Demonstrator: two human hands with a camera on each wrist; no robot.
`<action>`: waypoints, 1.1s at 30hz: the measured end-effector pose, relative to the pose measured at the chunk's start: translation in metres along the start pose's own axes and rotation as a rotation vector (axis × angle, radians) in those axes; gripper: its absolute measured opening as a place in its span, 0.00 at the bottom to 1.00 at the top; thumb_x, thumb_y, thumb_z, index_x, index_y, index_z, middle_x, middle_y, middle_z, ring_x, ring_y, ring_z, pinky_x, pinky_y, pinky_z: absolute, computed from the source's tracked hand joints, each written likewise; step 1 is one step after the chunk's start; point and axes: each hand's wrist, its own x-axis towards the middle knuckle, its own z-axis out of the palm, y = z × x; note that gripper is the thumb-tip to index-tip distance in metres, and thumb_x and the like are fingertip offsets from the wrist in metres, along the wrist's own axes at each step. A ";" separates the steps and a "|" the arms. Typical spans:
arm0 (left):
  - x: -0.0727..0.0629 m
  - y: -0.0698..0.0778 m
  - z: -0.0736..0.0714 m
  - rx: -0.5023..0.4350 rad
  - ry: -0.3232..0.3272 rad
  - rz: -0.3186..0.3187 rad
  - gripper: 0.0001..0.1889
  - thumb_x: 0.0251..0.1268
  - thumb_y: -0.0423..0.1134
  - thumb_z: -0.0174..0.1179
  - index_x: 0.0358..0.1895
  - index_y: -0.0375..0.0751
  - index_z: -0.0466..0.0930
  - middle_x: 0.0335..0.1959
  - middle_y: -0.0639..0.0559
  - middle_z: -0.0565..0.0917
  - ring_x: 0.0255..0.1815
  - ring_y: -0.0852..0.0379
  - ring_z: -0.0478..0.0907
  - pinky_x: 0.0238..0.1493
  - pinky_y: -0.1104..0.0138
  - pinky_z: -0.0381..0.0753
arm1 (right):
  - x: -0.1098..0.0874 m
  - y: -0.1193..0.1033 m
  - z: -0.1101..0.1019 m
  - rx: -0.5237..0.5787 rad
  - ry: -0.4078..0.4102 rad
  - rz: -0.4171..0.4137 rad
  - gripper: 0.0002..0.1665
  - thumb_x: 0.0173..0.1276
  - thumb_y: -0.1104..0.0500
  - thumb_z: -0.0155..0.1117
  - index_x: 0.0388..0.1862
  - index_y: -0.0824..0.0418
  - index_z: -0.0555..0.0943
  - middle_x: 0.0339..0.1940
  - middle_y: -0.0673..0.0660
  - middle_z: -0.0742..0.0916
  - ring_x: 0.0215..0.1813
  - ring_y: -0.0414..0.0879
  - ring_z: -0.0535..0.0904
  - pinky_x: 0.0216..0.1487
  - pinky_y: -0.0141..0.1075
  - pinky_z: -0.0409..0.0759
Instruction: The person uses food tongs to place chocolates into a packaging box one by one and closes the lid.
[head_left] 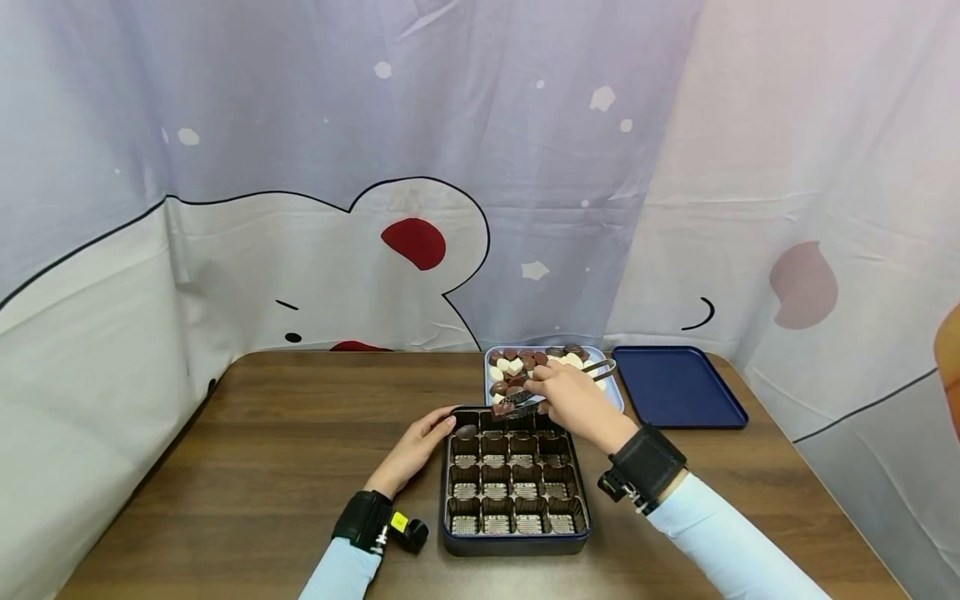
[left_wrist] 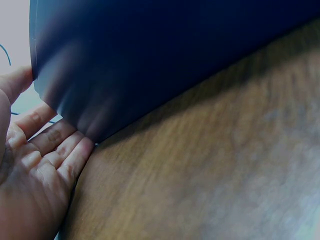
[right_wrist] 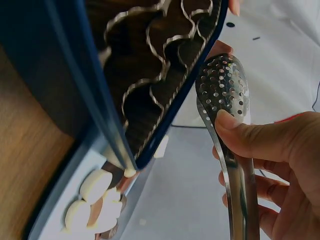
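Observation:
A dark blue box (head_left: 517,546) holds a brown divided insert (head_left: 495,463). One dark oval chocolate (head_left: 467,432) sits in its far-left compartment. At the box's far-left corner my left hand (head_left: 416,450) holds on, thumb over the rim and fingers at the corner; some fingertips are hidden in the left wrist view. My right hand (head_left: 573,400) grips metal tongs (right_wrist: 225,90) with perforated heads, thumb on one arm. Between the heads is a reddish-brown chocolate piece (head_left: 502,409), above the far row; its edge shows in the right wrist view. Most other compartments look bare.
Behind the box lies a light blue tray (head_left: 617,395) with several white and brown chocolates (head_left: 516,365). A flat navy tray (head_left: 678,387) is to its right. All stand on a wooden table (head_left: 315,467), with a printed curtain (head_left: 300,250) behind.

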 end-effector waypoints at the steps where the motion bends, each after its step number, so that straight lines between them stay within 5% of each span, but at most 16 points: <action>1: 0.000 0.000 0.000 -0.006 0.004 -0.004 0.24 0.71 0.54 0.51 0.65 0.50 0.71 0.65 0.47 0.73 0.68 0.48 0.65 0.68 0.49 0.60 | 0.001 -0.002 0.001 0.004 -0.002 -0.002 0.19 0.48 0.67 0.72 0.43 0.58 0.86 0.30 0.49 0.78 0.31 0.44 0.67 0.34 0.35 0.69; 6: -0.004 0.006 0.001 -0.012 0.009 -0.008 0.23 0.73 0.49 0.50 0.66 0.47 0.70 0.65 0.44 0.73 0.69 0.45 0.65 0.68 0.47 0.59 | 0.001 -0.010 0.001 0.036 -0.046 0.014 0.21 0.51 0.66 0.72 0.47 0.58 0.86 0.30 0.49 0.77 0.33 0.44 0.69 0.34 0.35 0.71; 13: -0.018 0.033 0.001 -0.003 -0.015 -0.005 0.22 0.73 0.47 0.50 0.66 0.43 0.70 0.65 0.42 0.72 0.69 0.42 0.64 0.68 0.46 0.60 | 0.002 -0.008 -0.002 0.049 -0.052 0.024 0.24 0.51 0.62 0.75 0.50 0.60 0.84 0.30 0.49 0.75 0.32 0.44 0.67 0.33 0.34 0.69; 19: -0.018 0.033 0.004 -0.005 0.026 0.005 0.22 0.73 0.47 0.51 0.65 0.43 0.72 0.63 0.43 0.74 0.67 0.43 0.66 0.68 0.47 0.60 | 0.000 0.005 -0.014 0.061 -0.035 0.085 0.25 0.50 0.62 0.75 0.51 0.60 0.84 0.33 0.50 0.78 0.36 0.45 0.69 0.37 0.36 0.70; 25: -0.007 0.012 0.005 0.001 0.050 -0.009 0.22 0.73 0.47 0.50 0.65 0.45 0.71 0.64 0.43 0.73 0.68 0.44 0.65 0.68 0.46 0.59 | -0.006 0.022 -0.027 0.065 -0.064 0.153 0.27 0.54 0.62 0.73 0.56 0.62 0.81 0.41 0.54 0.81 0.40 0.48 0.72 0.42 0.40 0.72; 33: -0.017 0.032 0.002 -0.027 0.006 -0.009 0.22 0.73 0.47 0.51 0.65 0.43 0.71 0.63 0.42 0.74 0.68 0.43 0.66 0.69 0.48 0.59 | -0.021 0.047 -0.027 0.046 -0.106 0.229 0.27 0.55 0.63 0.73 0.56 0.63 0.81 0.44 0.57 0.81 0.42 0.51 0.74 0.43 0.42 0.74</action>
